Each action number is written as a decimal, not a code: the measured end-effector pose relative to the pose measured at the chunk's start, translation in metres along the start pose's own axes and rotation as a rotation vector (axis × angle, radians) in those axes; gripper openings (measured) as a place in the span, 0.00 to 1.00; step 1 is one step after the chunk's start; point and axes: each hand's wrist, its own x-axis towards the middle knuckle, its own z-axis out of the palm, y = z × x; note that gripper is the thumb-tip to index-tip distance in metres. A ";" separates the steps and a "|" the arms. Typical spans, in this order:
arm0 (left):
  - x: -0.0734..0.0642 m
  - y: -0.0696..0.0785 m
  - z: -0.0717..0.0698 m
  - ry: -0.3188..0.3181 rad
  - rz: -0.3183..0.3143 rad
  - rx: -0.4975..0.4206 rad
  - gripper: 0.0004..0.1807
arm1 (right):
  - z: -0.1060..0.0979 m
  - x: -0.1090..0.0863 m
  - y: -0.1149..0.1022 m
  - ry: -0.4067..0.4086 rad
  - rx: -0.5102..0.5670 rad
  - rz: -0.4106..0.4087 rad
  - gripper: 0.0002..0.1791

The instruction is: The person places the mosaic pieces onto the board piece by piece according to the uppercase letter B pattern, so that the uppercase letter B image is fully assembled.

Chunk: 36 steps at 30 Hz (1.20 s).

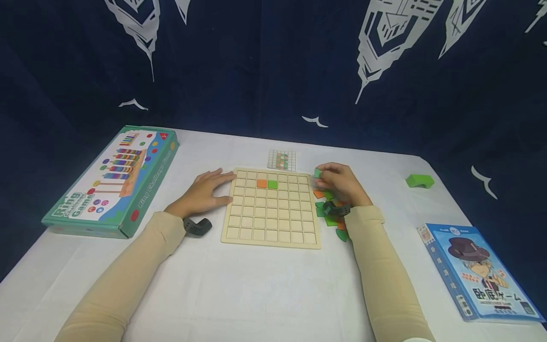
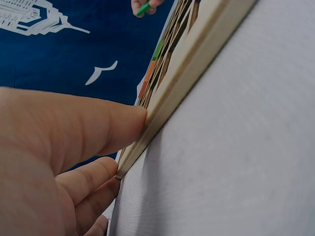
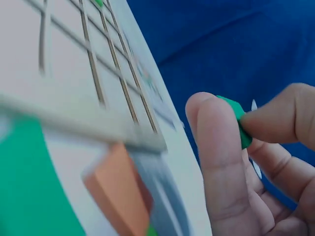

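A wooden grid board (image 1: 271, 207) lies in the middle of the white table, with one orange tile (image 1: 262, 183) and one green tile (image 1: 272, 184) side by side in its second row. My left hand (image 1: 206, 190) lies flat against the board's left edge (image 2: 162, 115), fingers straight and touching it. My right hand (image 1: 339, 183) hovers just off the board's upper right corner and pinches a small green tile (image 3: 237, 120) between thumb and fingers; that green tile (image 1: 317, 173) peeks out at the fingertips. Under the right wrist lies a pile of loose green and orange tiles (image 1: 331, 216).
A small pattern card (image 1: 282, 160) lies behind the board. A ring-game box (image 1: 113, 180) sits at the left, a blue card-game box (image 1: 478, 273) at the front right, and a green arch block (image 1: 419, 180) at the right. A dark blue patterned cloth hangs behind the table.
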 end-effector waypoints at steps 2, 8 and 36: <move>0.000 0.000 0.000 0.000 -0.001 0.000 0.39 | 0.005 0.001 -0.001 -0.019 0.040 0.006 0.20; 0.000 0.001 0.000 -0.003 -0.008 -0.005 0.40 | 0.019 0.004 -0.006 -0.064 0.127 0.018 0.17; 0.001 -0.001 0.000 -0.003 -0.018 -0.002 0.41 | 0.071 0.010 -0.018 -0.139 -0.171 0.059 0.16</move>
